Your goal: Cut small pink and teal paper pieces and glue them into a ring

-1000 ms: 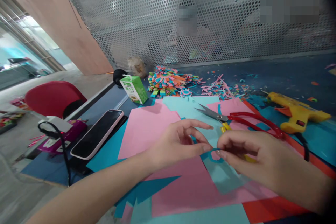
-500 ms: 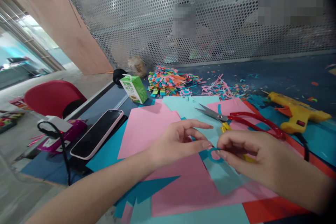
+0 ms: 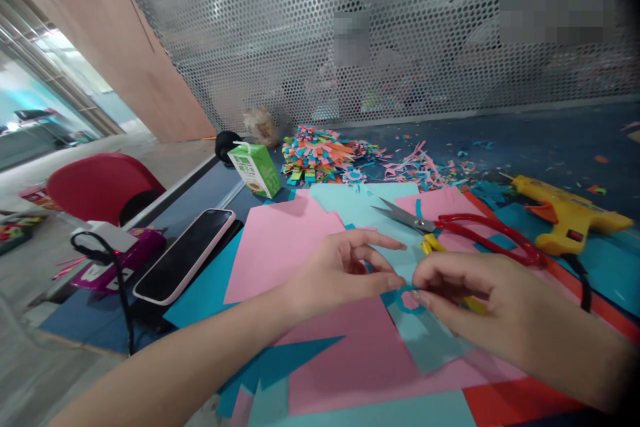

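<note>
A small curled blue paper strip (image 3: 411,310) lies between the fingertips of both hands, forming a loop. My right hand (image 3: 480,300) pinches it between thumb and forefinger. On the other side, my left hand (image 3: 345,267) has its thumb and a bent finger together at the strip's edge, while the forefinger stretches out above. Just beyond the right hand lie red-handled scissors (image 3: 485,227), blades apart. A yellow-handled tool (image 3: 430,243) is partly hidden under the right hand. Pink paper sheets (image 3: 280,240) and a pale blue sheet (image 3: 370,203) spread beneath the hands.
A yellow glue gun (image 3: 570,213) lies at the right with its cord. Fringed paper pieces (image 3: 320,153) are heaped behind, beside paper scraps (image 3: 425,167). At left are a green drink carton (image 3: 255,170), a phone (image 3: 187,257) and a red chair (image 3: 103,187). Perforated metal (image 3: 280,33) rises behind.
The blue paper loop has turned slightly between the fingertips. Both hands have stayed almost in place.
</note>
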{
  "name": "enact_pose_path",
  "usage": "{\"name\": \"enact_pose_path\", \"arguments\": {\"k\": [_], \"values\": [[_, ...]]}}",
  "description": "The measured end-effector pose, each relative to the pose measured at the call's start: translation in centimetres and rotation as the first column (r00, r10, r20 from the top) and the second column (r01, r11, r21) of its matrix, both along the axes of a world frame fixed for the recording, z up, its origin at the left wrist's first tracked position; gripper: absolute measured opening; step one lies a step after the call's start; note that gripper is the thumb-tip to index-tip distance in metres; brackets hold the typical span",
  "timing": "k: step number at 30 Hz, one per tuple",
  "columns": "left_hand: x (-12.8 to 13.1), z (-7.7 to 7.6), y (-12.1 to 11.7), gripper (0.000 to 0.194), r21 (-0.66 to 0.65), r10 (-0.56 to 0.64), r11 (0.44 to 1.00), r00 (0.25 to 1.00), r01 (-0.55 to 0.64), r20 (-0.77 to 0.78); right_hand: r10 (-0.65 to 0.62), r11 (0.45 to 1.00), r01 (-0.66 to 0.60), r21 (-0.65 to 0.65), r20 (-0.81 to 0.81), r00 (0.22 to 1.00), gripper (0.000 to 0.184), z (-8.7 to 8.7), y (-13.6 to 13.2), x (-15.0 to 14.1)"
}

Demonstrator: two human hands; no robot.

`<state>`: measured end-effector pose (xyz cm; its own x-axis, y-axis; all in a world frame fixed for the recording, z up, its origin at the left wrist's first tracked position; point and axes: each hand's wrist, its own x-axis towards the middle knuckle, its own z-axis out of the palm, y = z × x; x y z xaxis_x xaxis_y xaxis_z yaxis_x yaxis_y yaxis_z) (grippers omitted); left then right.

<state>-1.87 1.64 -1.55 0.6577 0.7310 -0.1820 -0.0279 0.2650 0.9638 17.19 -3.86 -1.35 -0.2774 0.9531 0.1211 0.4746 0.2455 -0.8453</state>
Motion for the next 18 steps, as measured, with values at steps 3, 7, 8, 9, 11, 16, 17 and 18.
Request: {"name": "enact_pose_path", "arguments": {"k": [3,7,8,9,11,16,17,18], "values": [[0.09,0.40,-0.18,0.033,0.009,0.035,0.999,0.999,-0.035,-0.015,-0.018,1.000,0.018,0.013,0.004,1.000,0.019,-0.15,-0.09,0.11],[0.09,0.62,-0.27,0.037,-0.001,0.049,0.999,0.999,-0.049,-0.017,0.011,0.998,-0.010,-0.054,0.033,0.999,0.022,0.00,-0.12,0.24],[0.06,0.64,-0.29,0.037,-0.005,0.052,0.999,0.999,-0.052,-0.015,0.005,0.998,-0.003,-0.055,0.027,1.000,0.022,0.07,-0.09,0.24],[0.04,0.67,-0.30,0.037,-0.012,0.056,0.998,0.998,-0.056,-0.011,-0.002,0.998,0.003,-0.055,0.017,1.000,0.022,0.16,-0.05,0.22],[0.00,0.73,-0.34,0.036,-0.024,0.060,0.998,0.998,-0.060,0.002,-0.016,0.998,0.016,-0.057,-0.003,1.000,0.022,0.30,0.04,0.17],[-0.01,0.71,-0.44,0.031,-0.014,0.093,0.996,0.996,-0.093,0.017,-0.044,0.996,0.039,-0.077,-0.065,0.997,0.028,0.26,0.21,0.25],[-0.01,0.68,-0.44,0.031,-0.012,0.104,0.995,0.994,-0.104,0.019,-0.053,0.994,0.046,-0.097,-0.076,0.996,0.028,0.18,0.24,0.31],[-0.01,0.66,-0.43,0.031,-0.009,0.113,0.994,0.993,-0.113,0.021,-0.067,0.991,0.056,-0.122,-0.089,0.994,0.029,0.10,0.28,0.37]]}}
